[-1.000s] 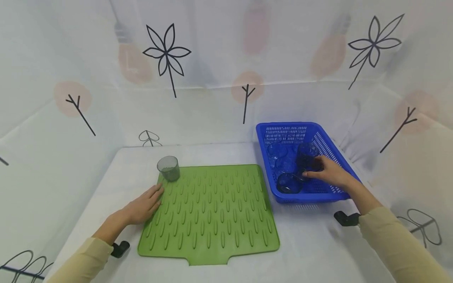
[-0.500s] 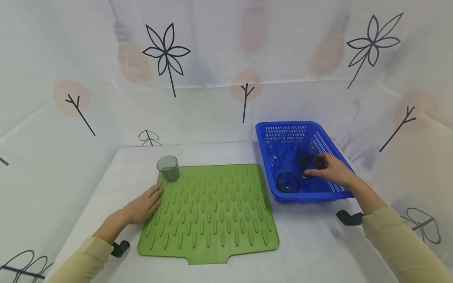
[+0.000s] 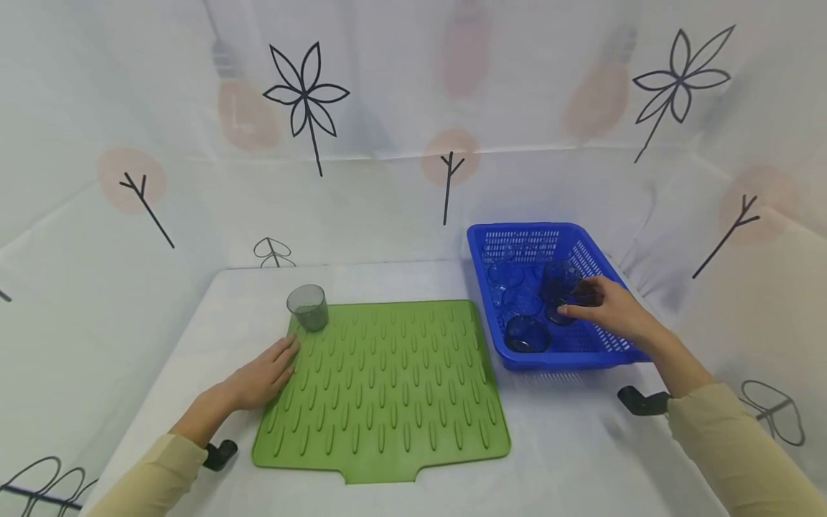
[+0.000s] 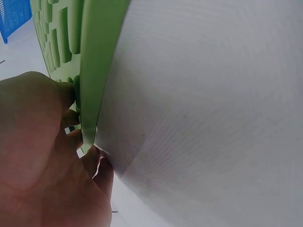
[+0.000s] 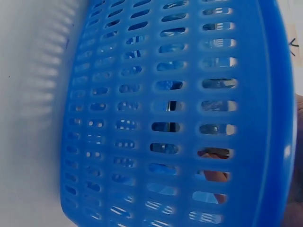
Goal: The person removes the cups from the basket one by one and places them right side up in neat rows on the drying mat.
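In the head view my right hand (image 3: 610, 310) reaches into a blue basket (image 3: 536, 361), thumb and fingers around a dark see-through glass (image 3: 583, 294) that they partly hide. Other dark glasses stand close by in the basket, among them one nearest the front rim, a glass (image 3: 528, 334) seen from above. My left hand (image 3: 261, 375) rests with extended fingers along the left edge of a green ribbed drying mat (image 3: 388, 388). Beyond its fingertips, a grey tumbler (image 3: 309, 309) stands upright on the mat's far left corner. The right wrist view is mostly blocked by the basket's slotted wall (image 5: 184, 113).
A white cloth (image 3: 562, 445) covers the table under the mat and basket. Behind and at both sides hangs a pale printed curtain (image 3: 381, 208). The basket stands right of the mat, its raised rim (image 5: 270, 113) beneath my right wrist.
My right hand has shifted slightly to the right and up inside the basket, with the glass between its fingers. My left hand, the mat and the grey tumbler stay in place.
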A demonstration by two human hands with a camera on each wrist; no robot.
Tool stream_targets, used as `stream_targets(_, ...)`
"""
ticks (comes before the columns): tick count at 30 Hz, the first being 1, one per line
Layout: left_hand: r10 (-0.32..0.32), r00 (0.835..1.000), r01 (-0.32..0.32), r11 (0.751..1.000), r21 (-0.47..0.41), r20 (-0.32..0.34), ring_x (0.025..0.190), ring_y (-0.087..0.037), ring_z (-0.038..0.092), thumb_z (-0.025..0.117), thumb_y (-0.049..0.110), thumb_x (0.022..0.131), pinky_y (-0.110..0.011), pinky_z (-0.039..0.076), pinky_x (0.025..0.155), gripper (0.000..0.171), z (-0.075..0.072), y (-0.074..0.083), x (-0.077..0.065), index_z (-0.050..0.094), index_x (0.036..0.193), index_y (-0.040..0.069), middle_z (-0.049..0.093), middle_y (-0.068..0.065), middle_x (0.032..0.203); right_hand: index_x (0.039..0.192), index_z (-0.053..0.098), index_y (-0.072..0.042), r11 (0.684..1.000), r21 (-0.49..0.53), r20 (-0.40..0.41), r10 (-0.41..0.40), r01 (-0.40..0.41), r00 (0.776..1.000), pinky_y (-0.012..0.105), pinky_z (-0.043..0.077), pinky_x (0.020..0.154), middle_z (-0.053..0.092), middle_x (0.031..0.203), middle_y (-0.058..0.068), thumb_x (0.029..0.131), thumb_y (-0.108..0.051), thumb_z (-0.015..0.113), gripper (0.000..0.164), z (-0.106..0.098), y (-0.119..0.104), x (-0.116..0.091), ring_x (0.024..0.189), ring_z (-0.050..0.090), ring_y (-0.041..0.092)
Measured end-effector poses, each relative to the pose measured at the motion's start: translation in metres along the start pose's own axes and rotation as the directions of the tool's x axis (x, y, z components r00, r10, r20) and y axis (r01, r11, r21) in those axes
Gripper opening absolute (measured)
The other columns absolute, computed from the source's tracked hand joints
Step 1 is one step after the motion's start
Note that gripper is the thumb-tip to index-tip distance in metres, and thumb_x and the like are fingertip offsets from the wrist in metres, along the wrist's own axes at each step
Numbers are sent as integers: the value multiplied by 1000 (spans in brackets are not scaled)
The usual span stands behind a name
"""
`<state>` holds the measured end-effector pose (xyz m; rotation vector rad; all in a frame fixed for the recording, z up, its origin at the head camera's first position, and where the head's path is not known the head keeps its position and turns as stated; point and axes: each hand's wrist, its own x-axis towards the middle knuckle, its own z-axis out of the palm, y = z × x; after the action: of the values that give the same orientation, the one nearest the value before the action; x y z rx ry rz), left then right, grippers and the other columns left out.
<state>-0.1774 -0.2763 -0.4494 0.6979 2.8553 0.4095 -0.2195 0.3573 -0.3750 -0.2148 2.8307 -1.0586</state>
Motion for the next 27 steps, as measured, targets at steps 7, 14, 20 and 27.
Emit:
stream_targets(7,-15,1000,15,1000,-18,11,149,-52,22,44,12,109,-62,24,121,53,-1,1,0,31,154,-12,23,-32,163,148,34,13,999,18,-2,33,-32,999,69,43,106,50,141,36,94,-50,73,91,-2,-5,-3,129,49,53)
stream_targets(14,-7,1000,7,1000,-5,-1,149,-52,23,44,13,109,-62,25,121,53,1,-1,1,31,154,-12,23,-31,163,147,36,11,999,38,-18,31,-30,999,68,44,106,51,141,34,93,-50,73,90,-5,-13,-6,128,52,50)
stream_targets(20,-6,1000,6,1000,-11,-1,149,-52,23,44,13,109,-62,26,121,53,0,0,0,31,154,-12,23,-31,163,148,35,11,999,51,-14,20,-19,1000,67,43,107,52,141,34,93,-48,74,89,-8,-20,-11,128,53,49)
stream_targets(27,14,1000,-14,1000,-26,-11,148,-54,23,44,14,109,-65,26,119,53,1,-1,0,31,153,-13,23,-33,162,148,36,10,999,51,-23,11,-10,1000,63,47,105,53,140,32,95,-46,73,86,-10,-26,-13,126,56,46)
